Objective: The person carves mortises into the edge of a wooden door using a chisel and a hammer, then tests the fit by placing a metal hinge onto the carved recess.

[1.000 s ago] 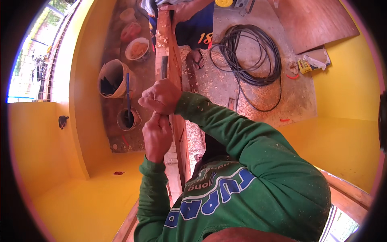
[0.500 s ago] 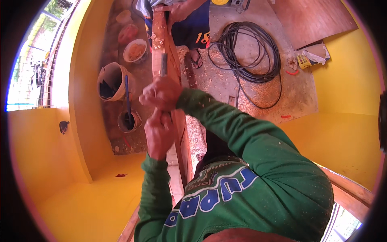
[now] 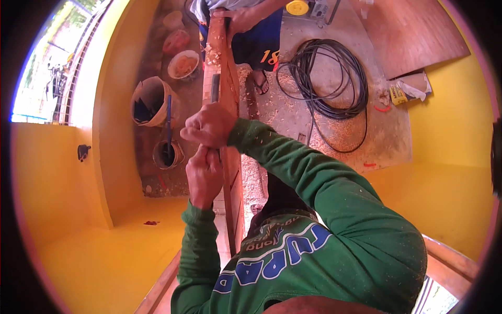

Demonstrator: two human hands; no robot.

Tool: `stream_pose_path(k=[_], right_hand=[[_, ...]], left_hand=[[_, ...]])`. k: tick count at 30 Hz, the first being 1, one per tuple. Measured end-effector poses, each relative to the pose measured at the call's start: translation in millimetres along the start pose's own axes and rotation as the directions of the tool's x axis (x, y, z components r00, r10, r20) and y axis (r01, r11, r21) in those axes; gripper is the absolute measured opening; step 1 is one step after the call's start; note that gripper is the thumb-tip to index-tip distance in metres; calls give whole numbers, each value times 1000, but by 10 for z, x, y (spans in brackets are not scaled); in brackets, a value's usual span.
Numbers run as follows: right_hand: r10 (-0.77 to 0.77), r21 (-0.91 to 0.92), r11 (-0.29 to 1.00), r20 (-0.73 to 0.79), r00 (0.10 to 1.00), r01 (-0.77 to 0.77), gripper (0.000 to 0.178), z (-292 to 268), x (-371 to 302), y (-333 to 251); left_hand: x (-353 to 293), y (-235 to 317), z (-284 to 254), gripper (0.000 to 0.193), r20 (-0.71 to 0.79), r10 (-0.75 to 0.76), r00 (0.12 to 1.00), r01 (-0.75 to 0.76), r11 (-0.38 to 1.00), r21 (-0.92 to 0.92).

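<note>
A long wooden board [image 3: 228, 97] stands on edge in front of me, with curled wood shavings [image 3: 212, 55] on its top edge. My right hand [image 3: 210, 125] is closed round a narrow tool with a dark grey, flat front [image 3: 215, 88] lying along that edge; its kind is hidden by my grip. Just behind and touching it, my left hand [image 3: 204, 175] is closed as well, and what its fingers hold cannot be seen. At the far end, another person's hand [image 3: 246, 20] grips the board.
Coiled black cable [image 3: 361, 107] lies on the shaving-strewn floor to the right. Left of the board stand a large bucket [image 3: 167, 118], a smaller pail [image 3: 175, 156] and a white bowl [image 3: 184, 65]. A plywood sheet [image 3: 413, 36] leans at the far right by yellow walls [image 3: 449, 125].
The view has shifted slightly, so the far objects sit a little lower and further right. Both my hands keep the same closed grip over the board.
</note>
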State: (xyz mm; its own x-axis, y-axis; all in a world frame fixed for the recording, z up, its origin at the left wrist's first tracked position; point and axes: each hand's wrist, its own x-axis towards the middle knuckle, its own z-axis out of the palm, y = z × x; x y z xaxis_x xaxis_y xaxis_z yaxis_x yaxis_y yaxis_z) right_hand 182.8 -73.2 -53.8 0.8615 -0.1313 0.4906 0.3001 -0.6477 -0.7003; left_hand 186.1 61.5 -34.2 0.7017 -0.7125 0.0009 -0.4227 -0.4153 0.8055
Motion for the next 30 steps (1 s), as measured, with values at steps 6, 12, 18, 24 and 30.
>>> stream_pose_path(k=[6,12,18,24,30], right_hand=[[-179,-33,984,-84,980,177,34,81,174,88],[6,75,997,2,1000,-6,39,66,238,92],[-68,81,994,-28,997,70,40,78,94,-42],[-17,110,994,-24,1000,20,40,37,161,-56],[128,140,982,16,992,-129,40,66,241,22]], left_hand=[[116,-126,-71,22,-29,140,990,-139,990,27],[157,36,-162,19,-32,125,992,-124,992,39],[7,-101,-62,21,-72,200,977,-195,978,75],[54,14,-143,22,30,-80,996,81,996,-39],[141,8,-180,21,45,-96,994,98,995,-35]])
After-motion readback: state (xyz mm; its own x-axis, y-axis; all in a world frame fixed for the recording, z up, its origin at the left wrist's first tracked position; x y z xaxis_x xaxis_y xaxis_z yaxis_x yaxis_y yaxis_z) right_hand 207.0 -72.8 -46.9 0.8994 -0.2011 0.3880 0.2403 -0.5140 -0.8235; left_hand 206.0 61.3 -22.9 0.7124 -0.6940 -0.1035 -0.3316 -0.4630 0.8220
